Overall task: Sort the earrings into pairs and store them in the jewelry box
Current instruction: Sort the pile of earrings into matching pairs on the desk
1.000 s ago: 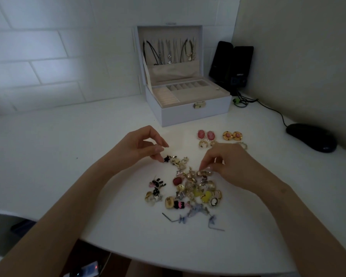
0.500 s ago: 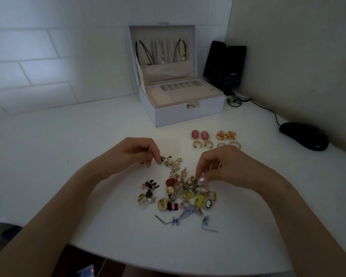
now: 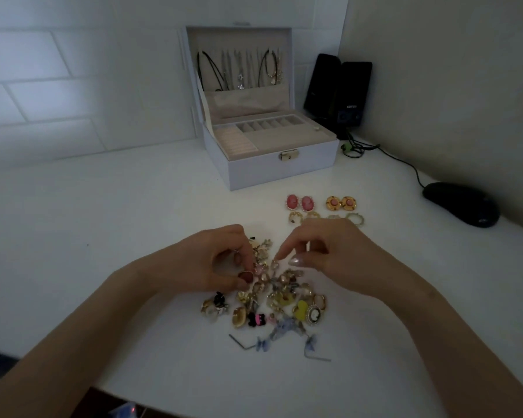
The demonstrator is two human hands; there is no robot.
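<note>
Earrings lie in a loose heap on the white table right in front of me, and both my hands sit at the heap's far edge. My left hand is at its far left corner, with the fingers curled in tight toward the thumb. A small metal piece shows inside the curl and a dark red earring lies just by my thumb, but I cannot tell whether I grip either one. My right hand comes in from the other side. Its forefinger and thumb point down with a narrow gap between them, just over a small gold hoop on the heap. I cannot tell whether they have caught it. My two hands are near each other, not touching.

Beyond my right hand, apart from the heap, sorted pairs lie side by side. There is a pink oval pair and a gold round pair with pink centres. Nearer me are a gold hoop pair and a pale green pair, partly behind my knuckles. Farther back stands the jewelry box, lid up, with necklaces hanging inside the lid. Blue bows and a cameo earring lie at the heap's near edge. A black mouse lies off to my right.
</note>
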